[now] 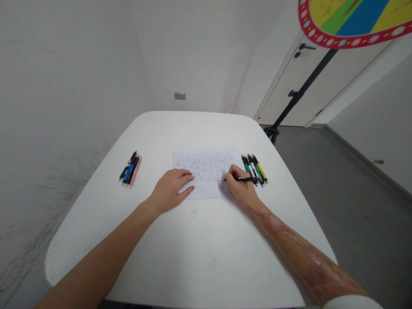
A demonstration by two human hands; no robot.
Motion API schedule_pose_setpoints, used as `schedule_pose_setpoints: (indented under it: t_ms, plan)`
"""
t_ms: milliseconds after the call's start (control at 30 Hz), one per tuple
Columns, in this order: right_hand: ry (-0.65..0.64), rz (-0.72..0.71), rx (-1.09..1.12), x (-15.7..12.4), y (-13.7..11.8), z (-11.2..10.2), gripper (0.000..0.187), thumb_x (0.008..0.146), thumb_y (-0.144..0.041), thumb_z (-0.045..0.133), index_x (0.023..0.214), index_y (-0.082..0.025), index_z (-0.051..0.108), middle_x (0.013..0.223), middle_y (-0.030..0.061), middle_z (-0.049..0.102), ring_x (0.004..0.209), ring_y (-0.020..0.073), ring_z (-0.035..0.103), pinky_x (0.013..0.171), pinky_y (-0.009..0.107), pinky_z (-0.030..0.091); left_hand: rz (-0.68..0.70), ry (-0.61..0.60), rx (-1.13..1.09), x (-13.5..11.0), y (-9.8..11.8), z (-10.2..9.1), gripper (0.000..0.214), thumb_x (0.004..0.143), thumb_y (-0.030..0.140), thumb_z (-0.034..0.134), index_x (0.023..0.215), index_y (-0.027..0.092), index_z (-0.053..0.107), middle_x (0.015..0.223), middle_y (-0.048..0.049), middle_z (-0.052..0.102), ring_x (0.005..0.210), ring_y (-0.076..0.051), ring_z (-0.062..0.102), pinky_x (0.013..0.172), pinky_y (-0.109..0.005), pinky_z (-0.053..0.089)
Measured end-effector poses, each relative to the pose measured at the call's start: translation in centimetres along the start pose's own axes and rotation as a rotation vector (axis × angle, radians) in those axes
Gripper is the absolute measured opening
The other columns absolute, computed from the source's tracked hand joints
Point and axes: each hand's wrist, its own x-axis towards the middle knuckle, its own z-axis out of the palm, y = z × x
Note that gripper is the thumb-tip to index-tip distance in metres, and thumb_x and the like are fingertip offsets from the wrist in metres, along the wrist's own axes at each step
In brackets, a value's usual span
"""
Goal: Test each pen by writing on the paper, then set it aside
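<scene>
Pen (246, 179) lies in the right grip (240, 184), above paper (206, 165).

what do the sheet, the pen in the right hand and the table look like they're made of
Sheet: surely paper, matte white, thin, flat and written on. Pen: probably plastic, slim black barrel, pale marks maybe gloss. Table: perhaps laminate or plastic, smooth satin white, softly shadowed; core hidden.

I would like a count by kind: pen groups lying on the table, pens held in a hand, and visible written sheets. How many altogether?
Left pen group and right pen group: 2
Held pen: 1
Visible written sheet: 1
Total: 4
</scene>
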Motion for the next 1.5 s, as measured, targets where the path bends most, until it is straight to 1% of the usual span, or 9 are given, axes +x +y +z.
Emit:
schedule_pose_setpoints:
  t_ms: [800,1000,1100,1167,1233,1267,1400,1433,1500]
  plan:
    - [0.016,-0.006,-0.024,-0.1,-0.1,0.0,0.026,0.083,-0.019,0.057,0.066,-0.026,0.039,0.059,-0.0044,0.040,0.059,0.0144,0.037,0.056,0.033,0.025,0.003,0.003,0.002,0.0,0.0,0.0,0.029,0.110,0.037,0.062,0.132,0.021,0.072,0.133,-0.0129,0.074,0.122,-0.031,0.070,0.105,-0.053,0.057]
    - [0.036,0.015,0.002,-0.1,-0.1,-0.1,0.027,0.085,-0.022,0.059,0.066,-0.026,0.040,0.060,-0.0043,0.041,0.060,0.0148,0.039,0.057,0.032,0.028,-0.004,-0.002,-0.010,0.0,0.0,0.0,0.030,0.110,0.037,0.060,0.133,0.024,0.073,0.133,-0.0130,0.074,0.122,-0.031,0.071,0.105,-0.054,0.057]
    - [0.022,0.025,0.067,0.0,0.0,-0.1,0.024,0.088,-0.028,0.065,0.070,-0.025,0.049,0.064,-0.0027,0.051,0.062,0.0158,0.046,0.058,0.032,0.034,-0.001,0.002,0.001,0.0,0.0,0.0,0.029,0.110,0.038,0.060,0.132,0.023,0.073,0.133,-0.0125,0.074,0.122,-0.031,0.071,0.105,-0.053,0.057]
    - [0.017,0.062,0.122,0.0,0.0,-0.2,0.016,0.093,-0.036,0.068,0.085,-0.024,0.062,0.076,0.0005,0.065,0.064,0.0164,0.052,0.058,0.032,0.038,0.001,0.001,0.007,0.0,0.0,0.0,0.029,0.110,0.038,0.060,0.132,0.023,0.073,0.133,-0.0125,0.074,0.122,-0.031,0.071,0.105,-0.053,0.057]
    - [-0.007,0.104,0.158,0.0,-0.1,-0.2,0.023,0.097,-0.046,0.071,0.103,-0.024,0.068,0.084,0.0024,0.073,0.061,0.0158,0.053,0.057,0.032,0.039,0.000,-0.004,0.008,0.0,0.0,0.0,0.029,0.110,0.038,0.060,0.132,0.022,0.072,0.133,-0.0127,0.074,0.122,-0.031,0.071,0.106,-0.053,0.057]
    - [-0.019,0.115,0.161,0.0,-0.2,-0.3,0.026,0.098,-0.049,0.071,0.105,-0.024,0.069,0.081,0.0019,0.073,0.059,0.0155,0.052,0.056,0.032,0.039,-0.001,-0.005,0.007,-0.1,-0.1,0.0,0.030,0.110,0.038,0.061,0.133,0.023,0.072,0.133,-0.0128,0.074,0.122,-0.032,0.071,0.106,-0.053,0.057]
    - [-0.039,0.103,0.138,0.1,-0.3,-0.6,0.030,0.096,-0.051,0.074,0.088,-0.022,0.072,0.067,0.0006,0.066,0.062,0.0171,0.056,0.059,0.032,0.043,-0.009,-0.031,-0.008,-0.1,-0.2,0.1,0.033,0.110,0.038,0.061,0.139,0.025,0.071,0.140,-0.0128,0.072,0.128,-0.032,0.068,0.111,-0.055,0.056]
    - [-0.064,0.105,0.153,0.2,-0.3,-0.9,0.029,0.095,-0.050,0.075,0.090,-0.022,0.075,0.072,0.0022,0.070,0.064,0.0173,0.057,0.059,0.031,0.044,-0.004,-0.046,-0.012,-0.2,-0.3,0.1,0.035,0.111,0.037,0.059,0.142,0.026,0.070,0.144,-0.0126,0.071,0.132,-0.031,0.067,0.113,-0.056,0.055]
    - [-0.158,0.116,0.209,0.3,-0.2,-1.5,0.033,0.090,-0.048,0.079,0.111,-0.022,0.079,0.094,0.0071,0.080,0.064,0.0167,0.058,0.056,0.031,0.045,0.012,-0.073,-0.018,-0.2,-0.4,0.0,0.037,0.111,0.034,0.057,0.146,0.027,0.068,0.151,-0.0116,0.068,0.137,-0.031,0.064,0.117,-0.057,0.053]
